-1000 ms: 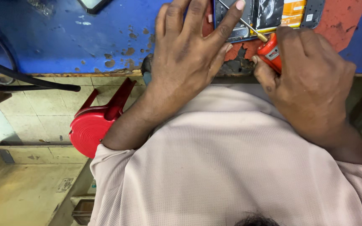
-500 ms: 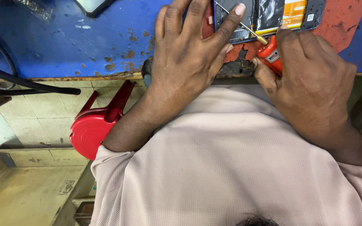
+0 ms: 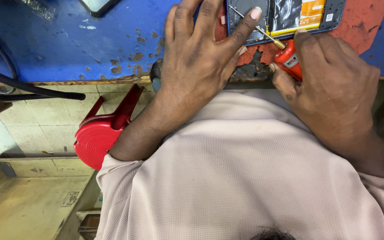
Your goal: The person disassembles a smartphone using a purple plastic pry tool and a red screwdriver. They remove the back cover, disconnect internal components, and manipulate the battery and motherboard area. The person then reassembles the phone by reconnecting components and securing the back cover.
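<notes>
Bench: blue, paint chipped (image 3: pixel 81 44).
Phone: opened, far edge (image 3: pixel 285 18), pressed flat by left hand (image 3: pixel 201 58).
Screwdriver: red-handled (image 3: pixel 290 60), clenched in right hand (image 3: pixel 330 84).
Risk: tip could slip, scratching exposed parts.

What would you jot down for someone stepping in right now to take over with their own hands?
Left hand: spread flat, pressing on the opened phone on the blue bench.
Right hand: gripping the red-handled screwdriver, thin tip inside the phone's open back.
Done: back cover is off, the insides show.
Left: the screwdriver work at the tip; whether a screw is out cannot be told.
A red stool stands below the bench.
</notes>
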